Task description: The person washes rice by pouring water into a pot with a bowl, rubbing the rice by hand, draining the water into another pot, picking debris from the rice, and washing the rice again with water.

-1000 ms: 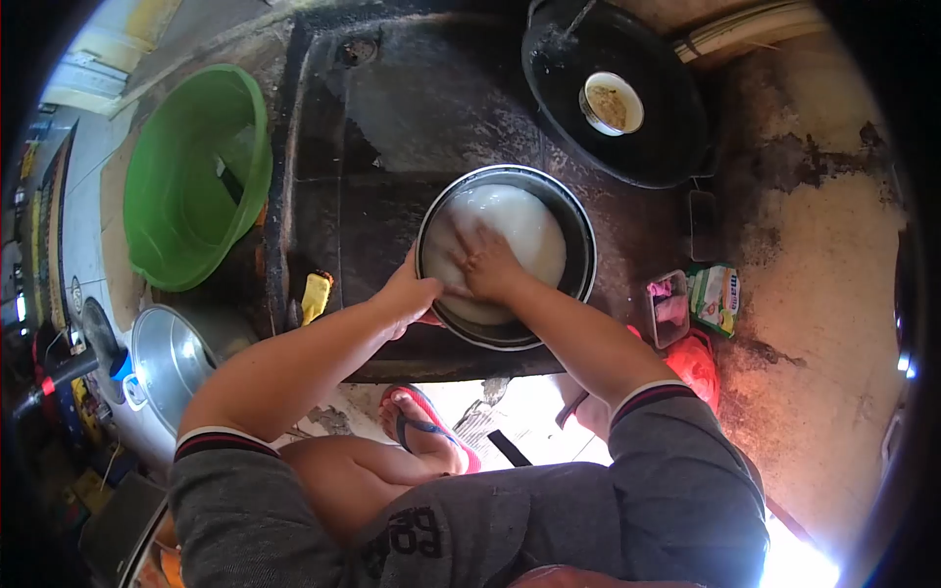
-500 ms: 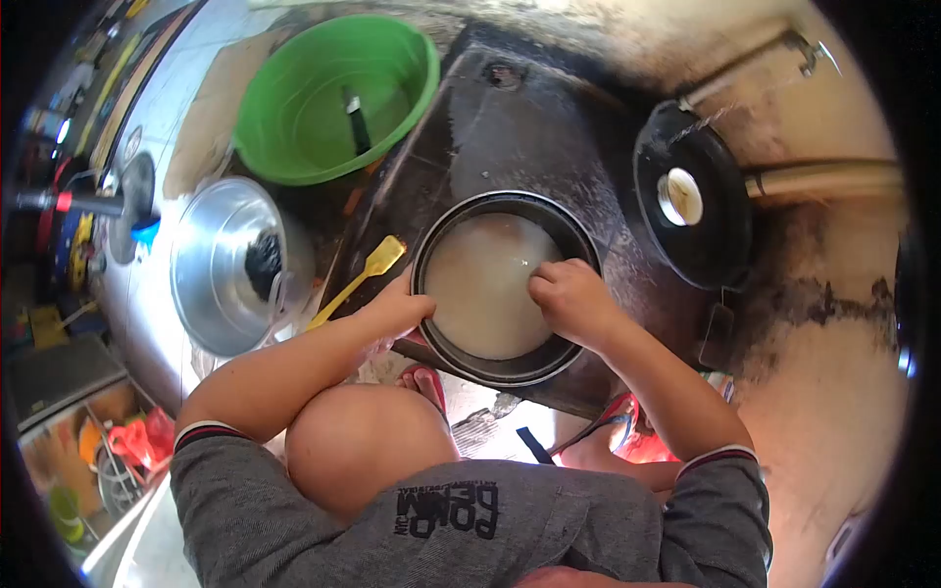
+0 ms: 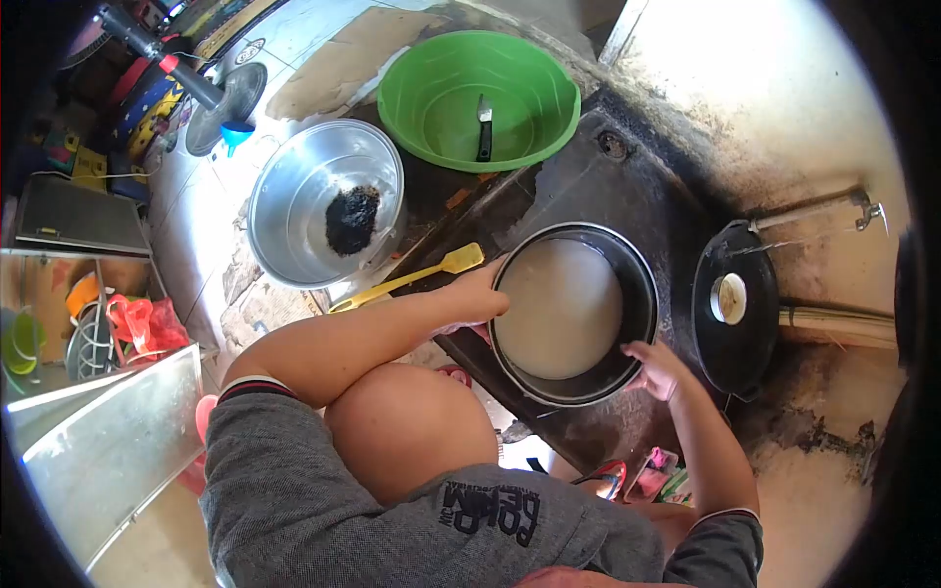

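Note:
A round dark pot holds cloudy whitish liquid. The liquid lies toward the pot's left side, and more of the inner wall shows at the right, so the pot looks tilted. My left hand is closed on the left rim, thumb over the edge. At the lower right rim is my right hand, one finger reaching over the inside and the others outside, seemingly gripping the edge. A yellow spatula-like utensil lies left of the pot, beside my left forearm.
A green basin with a black-handled knife stands beyond. A metal basin containing a dark clump is at left. Water runs from a wall tap above a black pan holding a small round container.
My right hand has come out of the liquid to the pot's lower right rim. My left hand stays on the left rim. The view has turned, shifting the surroundings right.

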The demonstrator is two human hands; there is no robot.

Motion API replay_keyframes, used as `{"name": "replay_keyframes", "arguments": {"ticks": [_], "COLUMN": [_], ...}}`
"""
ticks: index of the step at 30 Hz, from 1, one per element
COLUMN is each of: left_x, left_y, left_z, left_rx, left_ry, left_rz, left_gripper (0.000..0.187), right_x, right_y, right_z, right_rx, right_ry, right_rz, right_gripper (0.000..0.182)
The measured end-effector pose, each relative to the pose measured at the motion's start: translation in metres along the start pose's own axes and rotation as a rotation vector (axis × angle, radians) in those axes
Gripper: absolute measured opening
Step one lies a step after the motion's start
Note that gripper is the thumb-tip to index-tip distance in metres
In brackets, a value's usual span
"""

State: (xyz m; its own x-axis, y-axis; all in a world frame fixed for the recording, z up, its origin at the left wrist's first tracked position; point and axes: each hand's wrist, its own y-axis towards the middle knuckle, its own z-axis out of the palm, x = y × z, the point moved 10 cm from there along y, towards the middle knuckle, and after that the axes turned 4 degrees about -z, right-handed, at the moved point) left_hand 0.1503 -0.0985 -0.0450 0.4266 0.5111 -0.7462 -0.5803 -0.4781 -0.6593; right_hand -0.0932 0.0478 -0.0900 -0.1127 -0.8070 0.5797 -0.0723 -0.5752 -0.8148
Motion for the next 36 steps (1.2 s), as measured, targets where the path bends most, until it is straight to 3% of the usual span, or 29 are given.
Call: {"name": "replay_keyframes", "arguments": {"ticks": [2, 4, 6, 8, 10, 12, 13, 15, 16, 19, 20, 22, 25, 29, 31, 33, 34, 36], "left_x": [-0.019, -0.025, -0.047, -0.106, -0.117, -0.080, -0.066, -0.028, -0.021, -0.013, -0.011, -0.011, 0.017, -0.007, -0.032, -0.020, -0.022, -0.053], "left_y": [-0.007, -0.010, -0.001, -0.031, -0.068, -0.046, -0.045, -0.015, -0.014, -0.018, -0.026, -0.038, -0.046, -0.058, -0.058, -0.033, -0.023, -0.027], "left_z": [-0.006, 0.000, -0.033, -0.100, -0.166, -0.210, -0.218, -0.215, -0.215, -0.191, -0.185, -0.151, -0.134, -0.125, -0.106, -0.067, -0.057, -0.046], "left_rx": [-0.010, 0.095, -0.121, -0.595, -1.187, -1.049, -1.046, -0.776, -0.774, -0.688, -0.687, -0.497, -0.348, -0.508, -0.426, -0.073, -0.067, -0.018], "left_ry": [0.133, 0.131, 0.367, 0.456, 0.752, 0.875, 0.873, 0.952, 0.948, 0.960, 0.955, 1.109, 1.162, 1.183, 0.564, 0.145, 0.139, -0.006], "left_rz": [0.070, -0.026, 0.119, 0.539, 0.526, -0.060, -0.067, -0.139, -0.141, 0.007, 0.010, 0.101, 0.067, 0.123, 0.376, 0.363, 0.380, 0.699], "left_gripper": [0.060, 0.059, 0.050, 0.056, 0.057, 0.057, 0.057, 0.047, 0.047, 0.032, 0.032, 0.027, 0.032, 0.043, 0.053, 0.072, 0.072, 0.093], "right_x": [-0.006, -0.004, -0.015, -0.027, -0.039, -0.045, -0.044, -0.048, -0.049, -0.049, -0.046, -0.038, -0.026, 0.033, 0.069, 0.112, 0.133, 0.168], "right_y": [-0.011, -0.027, -0.030, -0.035, -0.042, -0.045, -0.052, -0.054, -0.057, -0.064, -0.066, -0.068, -0.054, -0.046, -0.045, -0.047, -0.047, -0.048], "right_z": [-0.001, 0.010, 0.010, 0.012, 0.013, 0.011, 0.008, 0.001, 0.000, -0.007, -0.007, -0.007, -0.022, -0.010, 0.002, 0.022, 0.032, 0.050], "right_rx": [-0.087, -0.140, -0.113, -0.090, -0.089, -0.095, -0.144, -0.168, -0.170, -0.239, -0.242, -0.251, -0.293, -0.274, -0.268, -0.256, -0.249, -0.264], "right_ry": [0.074, 0.184, 0.258, 0.341, 0.399, 0.393, 0.370, 0.346, 0.342, 0.377, 0.373, 0.392, 0.370, 0.227, 0.144, 0.066, 0.015, -0.065], "right_rz": [-0.023, -0.036, -0.017, 0.009, 0.055, 0.058, 0.064, 0.068, 0.071, 0.091, 0.090, 0.070, 0.023, -0.066, -0.084, -0.116, -0.143, -0.160], "right_gripper": [0.026, 0.023, 0.022, 0.021, 0.021, 0.020, 0.020, 0.018, 0.018, 0.018, 0.018, 0.017, 0.017, 0.018, 0.020, 0.022, 0.022, 0.024]}}
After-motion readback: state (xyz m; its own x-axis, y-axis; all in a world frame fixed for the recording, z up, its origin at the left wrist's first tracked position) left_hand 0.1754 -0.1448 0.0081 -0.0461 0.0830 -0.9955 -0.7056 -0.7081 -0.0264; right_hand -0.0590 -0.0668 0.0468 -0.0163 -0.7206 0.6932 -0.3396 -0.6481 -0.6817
